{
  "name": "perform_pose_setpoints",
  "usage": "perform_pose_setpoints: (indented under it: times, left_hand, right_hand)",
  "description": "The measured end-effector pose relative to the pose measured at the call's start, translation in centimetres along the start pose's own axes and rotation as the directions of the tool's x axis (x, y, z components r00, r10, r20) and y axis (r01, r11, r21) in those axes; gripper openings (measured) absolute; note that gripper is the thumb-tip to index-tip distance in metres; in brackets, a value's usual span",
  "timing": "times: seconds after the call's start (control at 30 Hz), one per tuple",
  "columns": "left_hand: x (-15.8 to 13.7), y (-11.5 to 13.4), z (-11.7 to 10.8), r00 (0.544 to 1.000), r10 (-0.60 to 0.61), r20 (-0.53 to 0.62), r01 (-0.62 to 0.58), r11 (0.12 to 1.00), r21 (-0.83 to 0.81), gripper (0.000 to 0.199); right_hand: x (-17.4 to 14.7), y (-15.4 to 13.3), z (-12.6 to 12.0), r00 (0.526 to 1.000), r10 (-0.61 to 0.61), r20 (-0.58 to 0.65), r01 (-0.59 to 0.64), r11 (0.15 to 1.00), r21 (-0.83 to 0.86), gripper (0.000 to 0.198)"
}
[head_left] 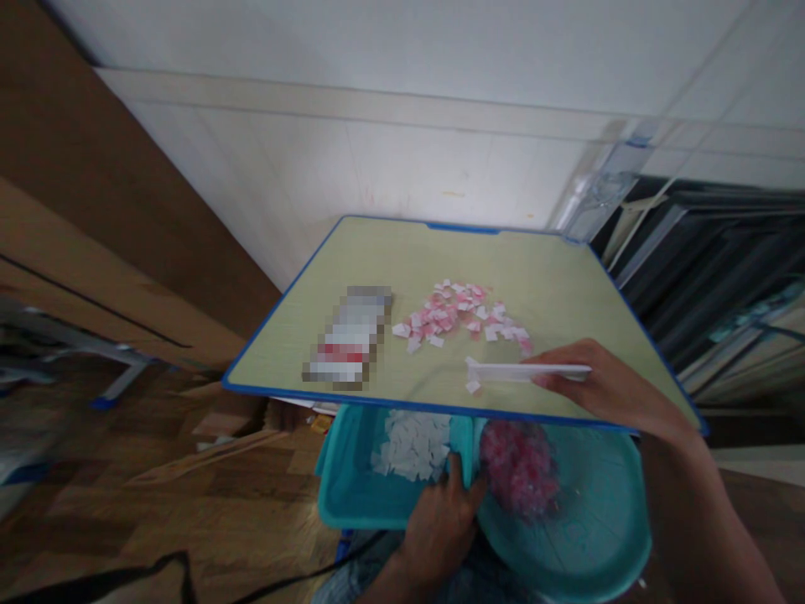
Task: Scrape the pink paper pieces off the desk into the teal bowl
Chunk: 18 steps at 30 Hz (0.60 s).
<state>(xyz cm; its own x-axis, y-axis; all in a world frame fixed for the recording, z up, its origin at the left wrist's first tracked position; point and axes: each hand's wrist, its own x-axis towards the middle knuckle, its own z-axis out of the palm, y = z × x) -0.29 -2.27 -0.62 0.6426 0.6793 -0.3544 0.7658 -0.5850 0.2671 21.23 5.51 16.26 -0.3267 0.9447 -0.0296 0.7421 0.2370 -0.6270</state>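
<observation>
My right hand (582,377), at the board's front right, is closed around a long white flat strip (509,371), which could be plastic or card. Its left end meets small white pieces (471,387) on the pale yellow folding board (541,268). Beyond it lies a scattered heap of small white-and-pink squares (449,314). Below the board, my left hand (444,520) pinches the edge of a rectangular teal tray (343,503), where it meets a round teal basin (604,537). White pieces (415,445) fill part of the tray; a pinkish-red mass (519,466) sits in the basin.
A blurred-out phone-like object (352,335) lies on the board's left. The white wall (352,159) stands behind the board, with dark flat panels (723,243) at right. Brown wooden boards (113,235) and a black strap (144,570) are at left.
</observation>
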Motion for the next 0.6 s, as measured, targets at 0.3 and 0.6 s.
perform_pose_setpoints:
  times: [0.3,0.6]
  left_hand:
    - [0.06,-0.03,0.1,1.0,-0.001,0.002,0.001,1.0,0.0,0.056]
    - [-0.01,0.16,-0.04,1.0,-0.015,-0.003,0.015,1.0,-0.014,0.054]
  right_hand:
    - [0.45,0.28,0.72,0.999,-0.031,0.037,0.03,0.998,0.051,0.026]
    - [-0.47,0.54,-0.24,0.999,0.037,-0.017,-0.037,0.999,-0.016,0.033]
